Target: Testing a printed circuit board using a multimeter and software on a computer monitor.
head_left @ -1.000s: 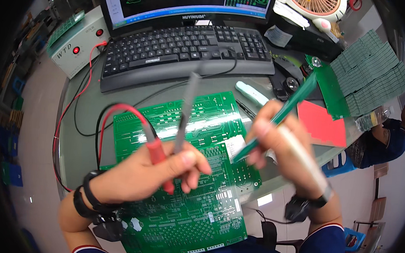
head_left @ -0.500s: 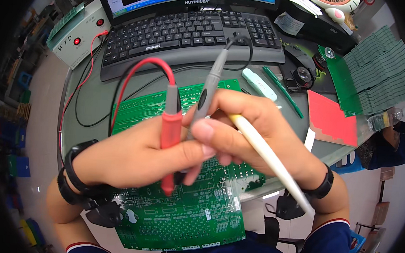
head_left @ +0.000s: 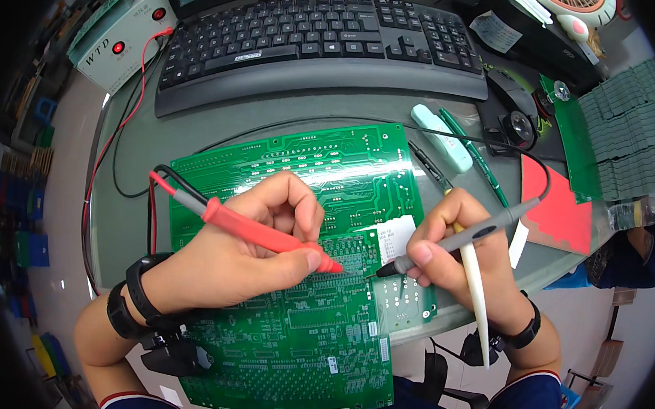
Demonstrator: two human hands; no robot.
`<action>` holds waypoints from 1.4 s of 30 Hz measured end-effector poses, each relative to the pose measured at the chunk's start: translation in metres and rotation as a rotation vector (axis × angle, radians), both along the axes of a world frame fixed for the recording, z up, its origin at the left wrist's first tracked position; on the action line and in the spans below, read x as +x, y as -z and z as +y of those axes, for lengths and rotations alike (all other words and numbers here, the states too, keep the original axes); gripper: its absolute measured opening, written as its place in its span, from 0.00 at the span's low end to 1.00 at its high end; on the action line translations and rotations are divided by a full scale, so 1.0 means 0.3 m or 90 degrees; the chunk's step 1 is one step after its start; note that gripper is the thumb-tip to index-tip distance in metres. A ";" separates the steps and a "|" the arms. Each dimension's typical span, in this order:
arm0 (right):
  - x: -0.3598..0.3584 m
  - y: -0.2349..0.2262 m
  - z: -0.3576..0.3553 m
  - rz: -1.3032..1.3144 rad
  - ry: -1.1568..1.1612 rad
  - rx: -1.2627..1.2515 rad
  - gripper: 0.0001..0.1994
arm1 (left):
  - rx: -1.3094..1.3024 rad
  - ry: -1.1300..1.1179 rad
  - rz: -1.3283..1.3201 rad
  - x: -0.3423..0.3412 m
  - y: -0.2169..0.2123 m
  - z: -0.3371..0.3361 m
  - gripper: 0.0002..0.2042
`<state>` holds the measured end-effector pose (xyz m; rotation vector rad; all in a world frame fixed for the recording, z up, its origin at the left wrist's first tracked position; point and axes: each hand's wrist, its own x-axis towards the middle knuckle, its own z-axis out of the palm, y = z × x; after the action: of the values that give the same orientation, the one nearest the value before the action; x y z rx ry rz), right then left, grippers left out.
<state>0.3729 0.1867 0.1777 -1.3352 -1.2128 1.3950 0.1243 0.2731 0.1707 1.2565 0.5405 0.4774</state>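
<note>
L hand (head_left: 237, 265) grips red test probe (head_left: 247, 232), R hand (head_left: 500, 281) grey probe (head_left: 483, 230) + cream stick (head_left: 478, 300), probes at nearer PCB (head_left: 311, 346); amt done/left unclear.

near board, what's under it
The far board shows past its upper and right edges; the near board hides whatever else lies beneath.

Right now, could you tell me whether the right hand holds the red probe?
No, the red probe is in the left hand.
</note>
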 end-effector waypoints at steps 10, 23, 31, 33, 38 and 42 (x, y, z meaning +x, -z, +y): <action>-0.004 0.028 0.001 -0.038 0.008 0.033 0.12 | -0.022 0.040 0.050 0.006 -0.013 -0.014 0.16; -0.007 0.029 -0.002 -0.045 0.005 0.054 0.12 | -0.032 0.047 0.053 0.006 -0.020 -0.025 0.16; -0.005 0.039 -0.002 -0.065 -0.001 0.080 0.12 | -0.006 0.034 0.032 0.001 0.000 -0.014 0.16; -0.005 0.041 -0.002 -0.071 -0.003 0.089 0.12 | -0.014 0.024 0.028 0.001 0.001 -0.014 0.16; -0.009 0.042 -0.004 -0.057 0.004 0.090 0.12 | 0.003 0.017 0.030 0.011 -0.006 -0.019 0.17; -0.008 0.044 -0.005 -0.065 0.004 0.087 0.12 | 0.008 0.019 0.040 0.010 -0.009 -0.019 0.17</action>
<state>0.3706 0.1853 0.1646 -1.3260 -1.3456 1.2298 0.1273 0.2675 0.1734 1.2942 0.5717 0.4176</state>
